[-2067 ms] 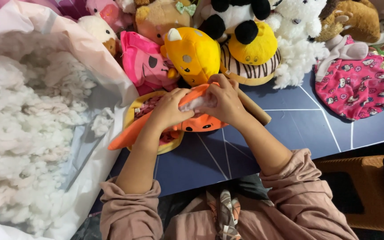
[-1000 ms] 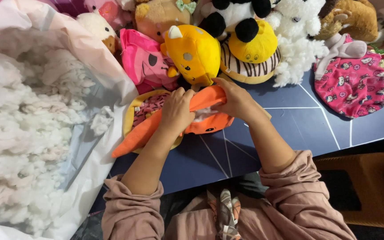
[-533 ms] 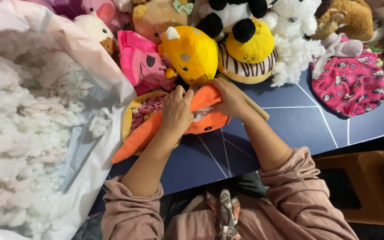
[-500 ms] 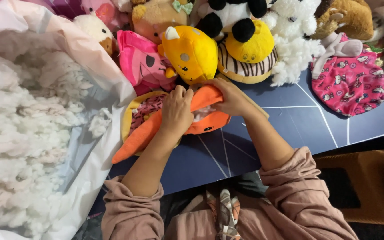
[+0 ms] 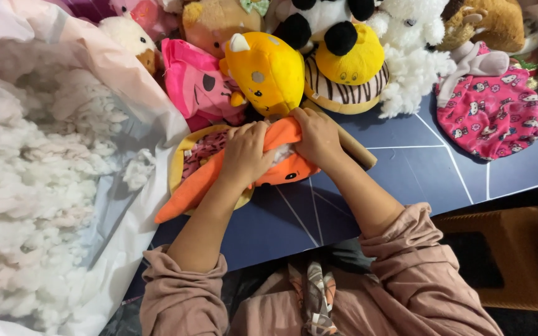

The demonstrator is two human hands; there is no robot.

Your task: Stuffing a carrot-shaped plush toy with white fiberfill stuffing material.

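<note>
My left hand (image 5: 244, 155) and right hand (image 5: 316, 138) are close together, both clamped on an orange plush (image 5: 281, 169) with white stuffing (image 5: 281, 153) showing between them. It lies on the blue table (image 5: 406, 180), just near of a yellow plush (image 5: 268, 73). A bag of white fluff (image 5: 26, 180) sits at left.

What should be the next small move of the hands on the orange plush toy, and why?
Probably the right hand should press the white stuffing deeper into the orange plush toy, while the left hand holds the fabric around the opening. A tuft of stuffing shows between both hands, and the toy's long end looks flat.
</note>
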